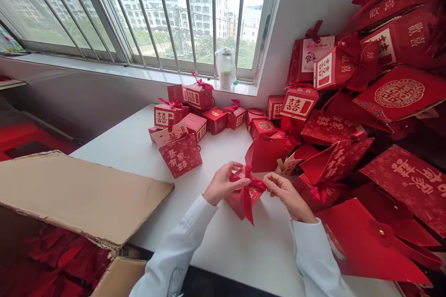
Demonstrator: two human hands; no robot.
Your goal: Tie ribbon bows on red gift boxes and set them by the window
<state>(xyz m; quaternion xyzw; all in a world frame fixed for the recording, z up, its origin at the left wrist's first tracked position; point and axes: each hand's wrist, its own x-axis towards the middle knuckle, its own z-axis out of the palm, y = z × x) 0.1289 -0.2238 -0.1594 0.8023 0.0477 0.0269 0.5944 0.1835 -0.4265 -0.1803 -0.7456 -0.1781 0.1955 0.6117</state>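
A red gift box [234, 205] sits on the white table [223, 250], bound with red ribbon [247, 199]. The left hand [222, 183] curls over its top, thumb at the ribbon, its grip unclear; the right hand [287, 193] pinches the ribbon's right side. Other red boxes [216, 120] stand beyond.

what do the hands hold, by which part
The left hand holds the red box at its top; the right hand pinches the bow at its right side.

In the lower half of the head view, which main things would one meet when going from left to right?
Open brown cardboard box, red paper bag with pale lettering, left hand, shiny red ribbon, right hand, large flat red pouch with gold-coloured stud.
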